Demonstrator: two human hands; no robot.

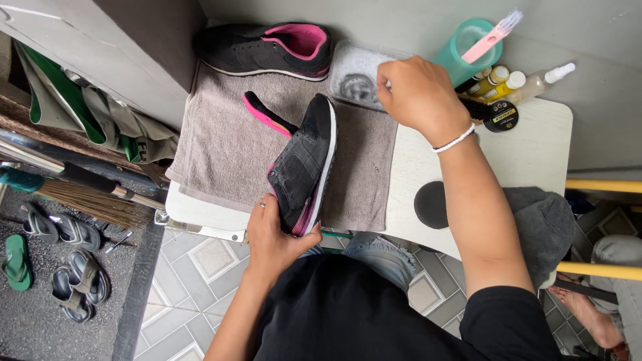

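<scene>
Under both hands lies a white rectangular worktop, and across it, beneath the left hand's reach, a grey terry towel that would give a soft, non-slip bed. On the towel, just above the left hand, stands the black suede-and-mesh sports shoe with a white sole edge and pink lining, tipped onto its side; the left hand is curled about the heel end, thumb against the sole, fingers on the upper. I judge it light, its upper soft and yielding, its sole springy yet firm (the heel and sole rim look the surest places to hold). Its mate, a matching black and pink shoe, rests well beyond that hand at the towel's far edge, with a loose pink-edged black insole between the two. The right hand is closed, knuckles up, over a clear plastic tub of foamy water; what it grips I cannot tell. Just right of it stand a mint-green cup holding a pink-handled brush, small yellow-labelled bottles, a pale spray bottle and a round black tin with a yellow label.
</scene>
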